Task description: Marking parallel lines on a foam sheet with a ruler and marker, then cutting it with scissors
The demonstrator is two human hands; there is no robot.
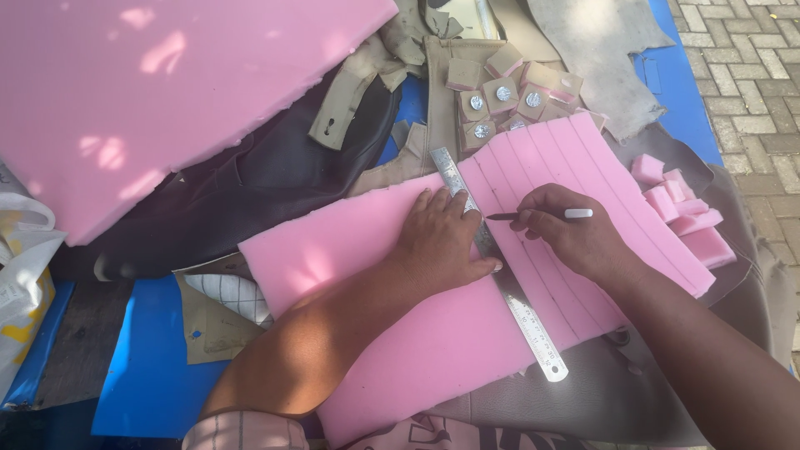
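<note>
A pink foam sheet (392, 333) lies in front of me, its right half marked with parallel lines. A metal ruler (525, 321) rests diagonally across it. My left hand (437, 237) presses flat on the foam and the ruler, fingers spread. My right hand (567, 233) grips a pen (542, 215) with a white barrel and a dark tip; the tip touches the foam right beside the ruler's edge.
A larger pink foam slab (150, 92) lies at the upper left over dark leather (267, 175). Small foam squares with metal discs (492, 100) sit at the top, cut foam blocks (679, 212) at the right. Blue surface (142, 367) and paving stones (750, 75) surround.
</note>
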